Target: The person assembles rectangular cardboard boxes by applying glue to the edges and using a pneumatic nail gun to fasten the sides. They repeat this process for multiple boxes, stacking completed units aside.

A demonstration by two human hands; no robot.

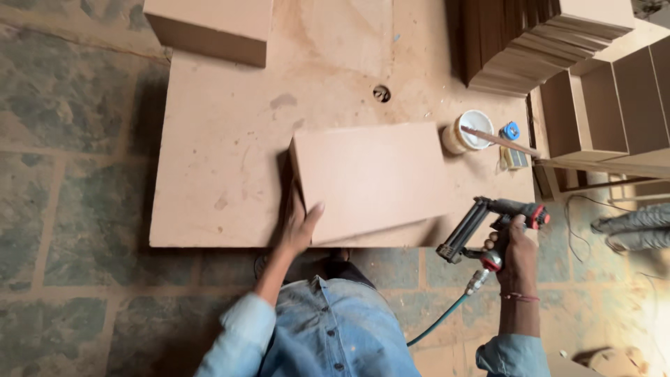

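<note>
Left hand (299,227) flat, fingers spread; right hand (515,250) fisted, gripping.

Layout, head view: board flat on tabletop, tools to the right.

Board (373,178) lies mid tabletop (223,139); left hand (299,227) on its near-left corner. Cup (467,131) w/ stick just right of board, stacked panels (537,42) behind it. Block (209,28) at far-left edge. Right hand (516,255) w/ nail gun (488,223) off near-right edge, hose (447,314) trailing below.

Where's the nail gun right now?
Head view, lower right: the nail gun is in the right hand, off the worktable's near edge, below the glue cup.
</note>
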